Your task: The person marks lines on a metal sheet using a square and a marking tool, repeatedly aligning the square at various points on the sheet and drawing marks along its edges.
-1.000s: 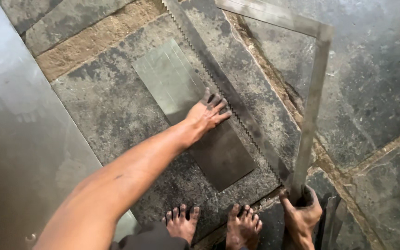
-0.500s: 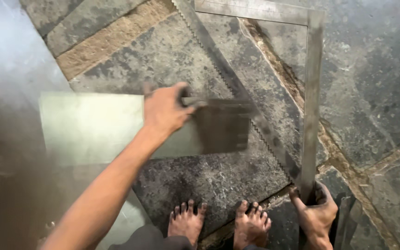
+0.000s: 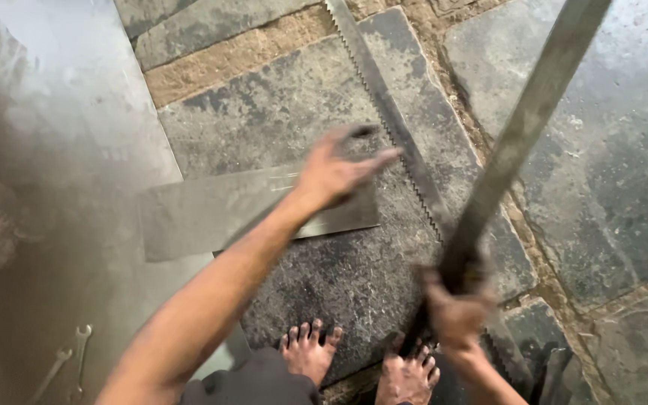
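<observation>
Head view: stone-slab floor [image 3: 324, 300]; left hand [image 3: 335, 172] spread on sheet [image 3: 211, 214], right hand [image 3: 455, 307] clenching bar [image 3: 519, 135].

metal sheet [image 3: 211, 214] dragged left, bar [image 3: 519, 135] apparently lifted

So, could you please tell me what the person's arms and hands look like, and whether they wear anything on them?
Both arms are bare, with no sleeves in view. The left hand wears no glove, and no ring, watch or band shows on it or its long, lean forearm. The right hand is also ungloved, its wrist bare. Motion blur softens both hands, so small marks cannot be told.
</observation>
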